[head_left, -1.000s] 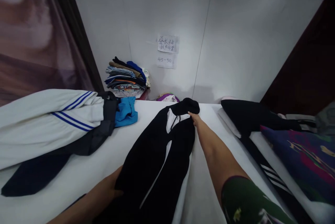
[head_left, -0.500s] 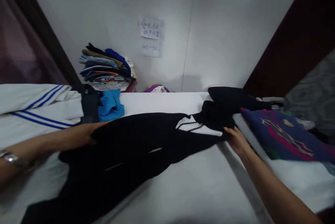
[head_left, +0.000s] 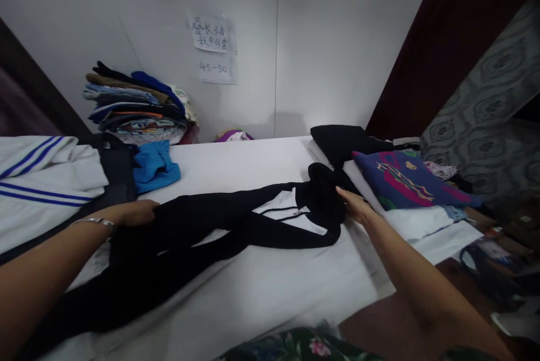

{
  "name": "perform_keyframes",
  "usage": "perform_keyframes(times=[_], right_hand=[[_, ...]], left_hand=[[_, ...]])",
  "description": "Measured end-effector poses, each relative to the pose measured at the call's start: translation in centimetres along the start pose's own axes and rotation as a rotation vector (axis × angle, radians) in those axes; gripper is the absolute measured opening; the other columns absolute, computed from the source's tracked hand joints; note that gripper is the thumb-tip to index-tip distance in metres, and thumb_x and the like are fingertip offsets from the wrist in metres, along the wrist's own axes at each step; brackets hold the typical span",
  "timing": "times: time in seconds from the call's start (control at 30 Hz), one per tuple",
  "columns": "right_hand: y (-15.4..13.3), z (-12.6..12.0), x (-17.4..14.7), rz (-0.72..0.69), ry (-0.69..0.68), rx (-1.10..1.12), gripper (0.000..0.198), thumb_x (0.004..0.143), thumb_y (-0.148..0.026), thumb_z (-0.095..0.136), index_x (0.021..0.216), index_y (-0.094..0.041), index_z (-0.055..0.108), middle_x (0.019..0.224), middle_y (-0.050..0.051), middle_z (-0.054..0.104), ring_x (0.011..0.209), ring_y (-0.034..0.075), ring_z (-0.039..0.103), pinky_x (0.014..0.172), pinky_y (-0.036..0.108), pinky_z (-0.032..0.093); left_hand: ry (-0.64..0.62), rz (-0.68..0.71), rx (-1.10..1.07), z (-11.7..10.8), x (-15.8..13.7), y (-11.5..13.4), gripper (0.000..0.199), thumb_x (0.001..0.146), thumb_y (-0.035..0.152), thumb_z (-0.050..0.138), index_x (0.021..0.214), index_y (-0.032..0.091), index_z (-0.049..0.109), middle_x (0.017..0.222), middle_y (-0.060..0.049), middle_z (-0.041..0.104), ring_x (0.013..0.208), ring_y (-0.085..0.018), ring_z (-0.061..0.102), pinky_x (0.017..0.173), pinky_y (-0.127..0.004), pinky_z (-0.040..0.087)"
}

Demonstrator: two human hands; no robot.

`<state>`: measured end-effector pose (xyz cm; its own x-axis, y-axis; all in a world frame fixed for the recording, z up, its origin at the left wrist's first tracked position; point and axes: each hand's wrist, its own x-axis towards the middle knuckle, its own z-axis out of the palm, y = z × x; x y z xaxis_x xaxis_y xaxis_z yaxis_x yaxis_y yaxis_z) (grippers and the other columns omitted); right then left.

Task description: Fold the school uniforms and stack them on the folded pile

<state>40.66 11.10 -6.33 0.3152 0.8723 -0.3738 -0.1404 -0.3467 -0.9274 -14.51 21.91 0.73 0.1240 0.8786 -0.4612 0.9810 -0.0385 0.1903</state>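
A black hooded jacket (head_left: pixel 211 209) lies stretched out across the white table (head_left: pixel 295 288), its hood to the right. A white panel (head_left: pixel 278 203) with dark lines shows at its neck. My left hand (head_left: pixel 137 212) is closed on the jacket's upper edge near its left end, the fingertips partly hidden by dark cloth. At the hood, my right hand (head_left: pixel 356 206) pinches the black fabric between thumb and fingers. The lower left part of the jacket trails toward the table's front edge.
Left are white clothes with blue stripes (head_left: pixel 46 192), a blue cloth (head_left: pixel 156 167) and a clothes stack (head_left: pixel 139 105). Right are a folded black garment (head_left: pixel 341 141) and a purple patterned garment (head_left: pixel 409 178). Paper signs (head_left: pixel 214 35) hang on the wall.
The jacket has come down flatter onto the table, and its hood now stands rounded by my right hand. The view has shifted to the right.
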Motion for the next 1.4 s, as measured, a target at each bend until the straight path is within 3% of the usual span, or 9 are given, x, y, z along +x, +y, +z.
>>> perform_keyframes(times=[0.17,0.33,0.47,0.6,0.7,0.83,0.97,1.17,1.4], right_hand=[[-6.0,0.2,2.7,-0.304,0.171,0.053,0.025,0.067,-0.011,0.066,0.088,-0.024,0.067,0.079,0.005,0.069,0.069,0.019,0.064,0.062,0.030,0.052],[-13.1,-9.4,2.8,-0.721,0.553,0.101,0.036,0.070,-0.014,0.064,0.105,-0.023,0.060,0.094,0.002,0.064,0.069,0.013,0.060,0.059,0.025,0.050],[-11.1,-14.8,1.7,-0.513,0.839,0.040,0.031,0.070,-0.008,0.063,0.098,-0.019,0.060,0.078,0.001,0.061,0.056,0.011,0.053,0.051,0.026,0.047],[-7.5,-16.2,1.1,-0.372,0.829,-0.026,0.030,0.070,-0.014,0.064,0.100,-0.016,0.061,0.067,-0.001,0.056,0.049,0.014,0.051,0.049,0.032,0.050],[-7.3,-16.2,0.4,-0.467,0.850,-0.258,0.045,0.075,-0.027,0.064,0.118,-0.016,0.056,0.085,0.006,0.064,0.069,0.020,0.062,0.069,0.041,0.056],[-8.5,-13.5,-1.5,-0.947,0.824,-0.688,0.046,0.075,-0.027,0.062,0.119,-0.017,0.058,0.123,0.012,0.060,0.117,0.027,0.053,0.103,0.047,0.041],[-8.9,-6.8,-1.7,-1.152,0.404,-0.692,0.027,0.083,-0.028,0.054,0.107,-0.022,0.067,0.114,0.007,0.066,0.110,0.022,0.060,0.101,0.040,0.044],[-10.3,2.6,4.7,-0.809,0.083,-1.056,0.048,0.082,-0.007,0.042,0.125,-0.017,0.061,0.131,0.007,0.060,0.124,0.021,0.052,0.110,0.034,0.036],[-10.5,7.0,10.7,-0.626,-0.084,-1.380,0.077,0.065,0.004,0.052,0.138,-0.020,0.049,0.145,0.011,0.046,0.140,0.033,0.031,0.114,0.056,0.017]], left_hand=[[0.004,-0.024,0.034,-1.3,-0.6,0.0,0.033,0.060,0.004,0.043,0.081,0.006,0.068,0.075,-0.006,0.074,0.074,-0.019,0.067,0.065,-0.022,0.048],[0.008,0.096,-0.003,-2.4,-0.6,3.5,0.042,0.065,0.006,0.037,0.096,0.003,0.066,0.075,-0.003,0.072,0.071,-0.018,0.066,0.063,-0.021,0.047],[-0.029,0.230,0.018,-0.6,2.3,8.5,0.042,0.069,0.015,0.041,0.100,0.010,0.068,0.086,-0.001,0.074,0.078,-0.016,0.066,0.068,-0.021,0.048],[0.008,0.203,0.146,1.4,5.8,11.2,0.042,0.057,0.014,0.051,0.094,0.011,0.071,0.098,-0.012,0.074,0.092,-0.026,0.067,0.079,-0.029,0.049],[0.062,0.154,0.218,1.9,6.8,10.7,0.062,0.054,0.016,0.055,0.116,0.013,0.065,0.117,-0.018,0.068,0.104,-0.035,0.063,0.085,-0.041,0.048],[0.197,0.181,0.273,2.0,6.1,9.2,0.068,0.064,0.029,0.057,0.131,0.015,0.054,0.129,-0.019,0.061,0.113,-0.035,0.058,0.090,-0.042,0.045],[0.334,0.229,0.242,2.3,4.8,8.3,0.052,0.075,0.040,0.049,0.116,0.012,0.063,0.118,-0.017,0.066,0.103,-0.030,0.063,0.087,-0.035,0.047],[0.429,0.319,0.110,2.6,1.2,8.4,0.034,0.077,0.035,0.042,0.098,0.019,0.063,0.089,-0.008,0.071,0.081,-0.025,0.065,0.069,-0.032,0.047],[0.538,0.554,0.112,4.4,-4.3,9.0,0.028,0.078,0.037,0.042,0.086,0.024,0.066,0.089,-0.007,0.072,0.088,-0.027,0.063,0.082,-0.038,0.045]])
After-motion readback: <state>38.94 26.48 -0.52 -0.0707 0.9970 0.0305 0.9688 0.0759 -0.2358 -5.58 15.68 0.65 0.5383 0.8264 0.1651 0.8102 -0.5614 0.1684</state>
